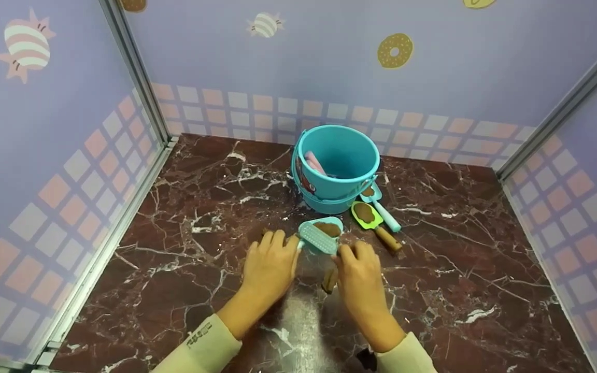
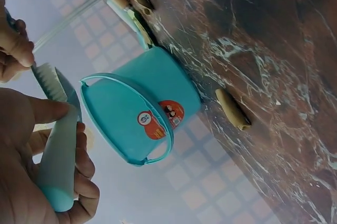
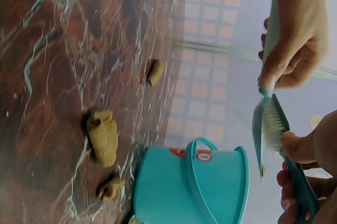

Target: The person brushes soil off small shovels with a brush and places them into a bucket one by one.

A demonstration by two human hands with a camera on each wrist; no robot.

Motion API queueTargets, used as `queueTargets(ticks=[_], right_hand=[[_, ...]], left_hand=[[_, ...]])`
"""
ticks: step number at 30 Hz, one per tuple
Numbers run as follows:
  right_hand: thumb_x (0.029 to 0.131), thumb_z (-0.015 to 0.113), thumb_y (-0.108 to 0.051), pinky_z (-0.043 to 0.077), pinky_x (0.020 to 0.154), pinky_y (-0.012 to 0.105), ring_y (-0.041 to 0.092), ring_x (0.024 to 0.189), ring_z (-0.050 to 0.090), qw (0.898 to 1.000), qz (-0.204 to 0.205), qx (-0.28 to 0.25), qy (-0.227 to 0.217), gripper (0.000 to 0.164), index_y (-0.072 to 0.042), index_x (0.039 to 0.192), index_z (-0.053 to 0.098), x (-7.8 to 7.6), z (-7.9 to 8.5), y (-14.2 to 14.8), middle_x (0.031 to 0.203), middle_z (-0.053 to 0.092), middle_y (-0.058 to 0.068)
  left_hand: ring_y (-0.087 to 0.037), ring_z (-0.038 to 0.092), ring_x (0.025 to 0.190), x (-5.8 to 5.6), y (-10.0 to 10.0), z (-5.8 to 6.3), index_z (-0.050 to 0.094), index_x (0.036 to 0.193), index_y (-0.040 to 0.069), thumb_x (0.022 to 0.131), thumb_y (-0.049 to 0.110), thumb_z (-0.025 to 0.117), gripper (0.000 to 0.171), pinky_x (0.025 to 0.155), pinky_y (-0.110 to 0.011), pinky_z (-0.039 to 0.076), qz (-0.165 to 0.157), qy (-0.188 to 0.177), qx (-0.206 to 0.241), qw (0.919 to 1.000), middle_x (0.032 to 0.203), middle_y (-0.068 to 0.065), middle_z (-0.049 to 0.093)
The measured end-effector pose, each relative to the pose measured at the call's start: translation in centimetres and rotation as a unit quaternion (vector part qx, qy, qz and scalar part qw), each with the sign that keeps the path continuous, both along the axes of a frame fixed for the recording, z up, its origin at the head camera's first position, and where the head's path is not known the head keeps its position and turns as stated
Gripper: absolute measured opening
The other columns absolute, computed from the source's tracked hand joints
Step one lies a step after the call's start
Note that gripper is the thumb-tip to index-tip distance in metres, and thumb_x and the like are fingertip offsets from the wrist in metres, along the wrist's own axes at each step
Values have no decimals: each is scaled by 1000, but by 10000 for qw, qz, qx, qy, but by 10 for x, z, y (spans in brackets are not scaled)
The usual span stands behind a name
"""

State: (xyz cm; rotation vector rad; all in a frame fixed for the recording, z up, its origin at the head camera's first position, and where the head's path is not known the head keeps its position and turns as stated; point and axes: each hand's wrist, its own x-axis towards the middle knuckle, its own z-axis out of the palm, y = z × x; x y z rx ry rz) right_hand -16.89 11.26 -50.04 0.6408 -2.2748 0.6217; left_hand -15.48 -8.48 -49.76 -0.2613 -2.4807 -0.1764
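My left hand (image 1: 271, 264) grips the pale handle (image 2: 59, 153) of a small toy shovel. Its teal blade (image 1: 333, 221) carries a brown patch. A teal brush (image 3: 301, 184) is in my right hand (image 1: 359, 274), thumb along its handle in the right wrist view. The brush's bristles (image 3: 273, 124) face the shovel blade; both wrist views show them against it or very close. From the head view, the brush head covers part of the blade. Both tools are held above the table, in front of a teal bucket (image 1: 327, 194).
Right of the bucket lie a green shovel (image 1: 365, 214) with a brown handle and a light-blue shovel (image 1: 387, 218). Inside the bucket is something pink (image 1: 314, 162). Rolled brown pieces (image 3: 102, 138) lie on the marbled table (image 1: 189, 207). Patterned walls (image 1: 278, 67) enclose it.
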Motion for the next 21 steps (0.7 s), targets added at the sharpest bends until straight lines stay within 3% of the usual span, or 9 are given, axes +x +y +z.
queueTargets(ticks=[6, 14, 21], right_hand=[[88, 77, -15, 45, 71, 47, 32, 80, 54, 9999, -148, -27, 12, 16, -5, 90, 64, -4, 0, 8, 86, 55, 11], [85, 79, -12, 46, 74, 48, 33, 78, 53, 9995, -262, -142, -37, 18, -3, 87, 63, -6, -1, 12, 84, 53, 12], [90, 76, -17, 49, 72, 42, 29, 80, 56, 9995, 132, -273, -44, 17, -4, 92, 66, 3, 3, -5, 86, 55, 9]], left_hand=[[-27, 59, 76, 6, 2, 0, 67, 94, 12, 94, 29, 70, 18, 56, -40, 46, 66, 3, 63, 10000, 84, -8, 59], [-29, 63, 80, 11, 3, -2, 70, 95, 12, 91, 27, 74, 16, 59, -43, 52, 176, -39, 64, 9998, 93, -13, 66], [-27, 62, 79, 13, 11, 2, 70, 97, 11, 90, 28, 74, 19, 58, -42, 52, 282, -63, -1, 9996, 91, -9, 65]])
